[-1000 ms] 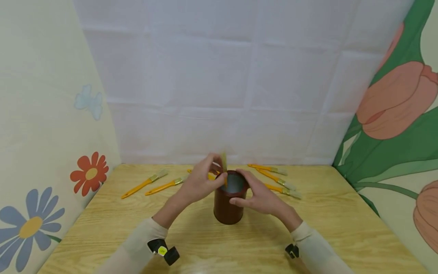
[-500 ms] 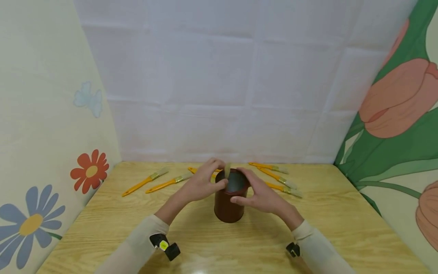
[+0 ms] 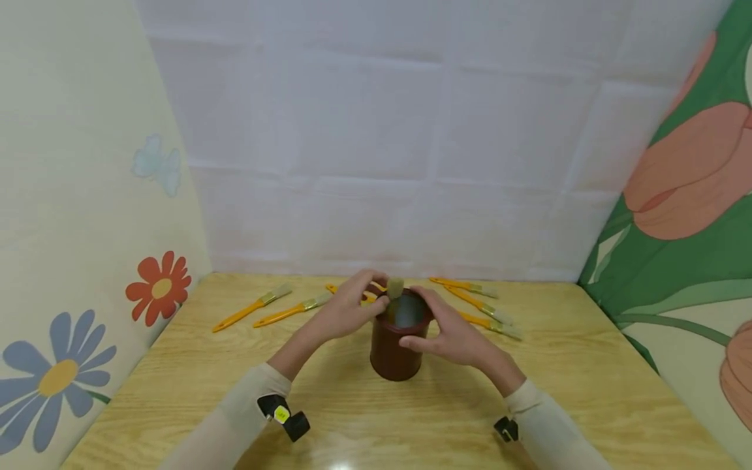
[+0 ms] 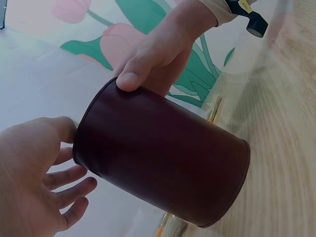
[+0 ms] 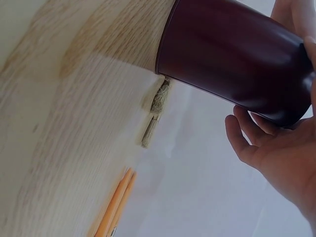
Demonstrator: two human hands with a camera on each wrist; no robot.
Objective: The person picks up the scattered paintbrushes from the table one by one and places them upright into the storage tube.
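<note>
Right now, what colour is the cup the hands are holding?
The cup is dark reddish-brown, a maroon colour. It shows best in the left wrist view.

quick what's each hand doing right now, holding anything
Left hand: fingers relaxed beside the rim of the dark red cup, holding nothing; a brush stands in the cup.
Right hand: grips the cup near its rim.
</note>
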